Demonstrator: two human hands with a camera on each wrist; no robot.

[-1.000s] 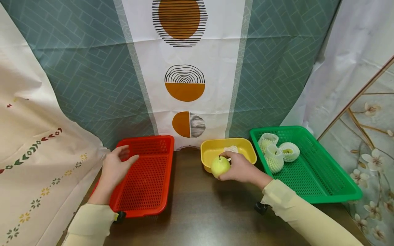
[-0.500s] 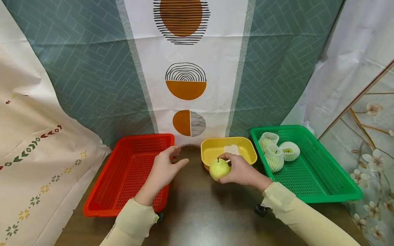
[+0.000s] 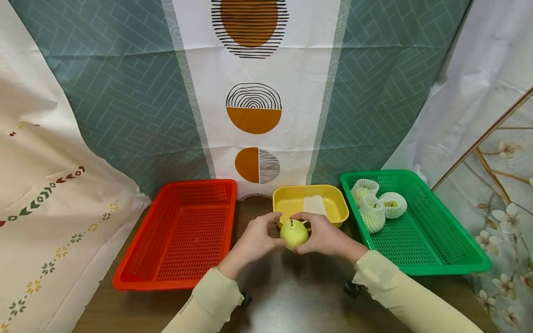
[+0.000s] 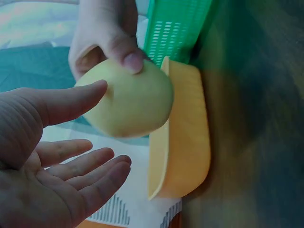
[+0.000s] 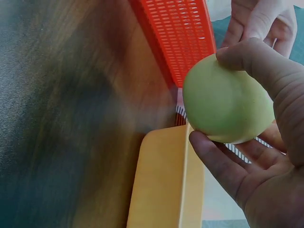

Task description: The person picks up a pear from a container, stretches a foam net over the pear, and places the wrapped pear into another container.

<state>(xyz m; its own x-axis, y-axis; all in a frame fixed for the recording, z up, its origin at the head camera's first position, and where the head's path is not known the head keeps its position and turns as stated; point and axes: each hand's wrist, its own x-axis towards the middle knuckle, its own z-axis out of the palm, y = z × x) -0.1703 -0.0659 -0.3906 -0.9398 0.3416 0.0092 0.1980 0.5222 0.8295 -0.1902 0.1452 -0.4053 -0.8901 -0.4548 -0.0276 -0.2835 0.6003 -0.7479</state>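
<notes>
A round yellow-green pear (image 3: pixel 294 235) with a dark stem is held above the table, in front of the yellow bin (image 3: pixel 287 193). My right hand (image 3: pixel 326 235) grips it from the right, thumb and fingers on opposite sides. My left hand (image 3: pixel 256 238) reaches in from the left, its thumb close to the fruit. In the left wrist view, its fingers (image 4: pixel 95 166) are spread and loosely extended below the pear (image 4: pixel 130 99); whether the thumb touches it I cannot tell. A white foam net (image 3: pixel 314 205) lies inside the yellow bin.
On the left stands a red basket (image 3: pixel 229 231). The green basket (image 3: pixel 433 240) at the right holds several pears in foam nets (image 3: pixel 372 215). Patterned cloths hang behind and at both sides of the brown table (image 3: pixel 287 296).
My left hand has moved right, from over the red basket to beside the pear. The right hand keeps hold of the pear and has shifted slightly.
</notes>
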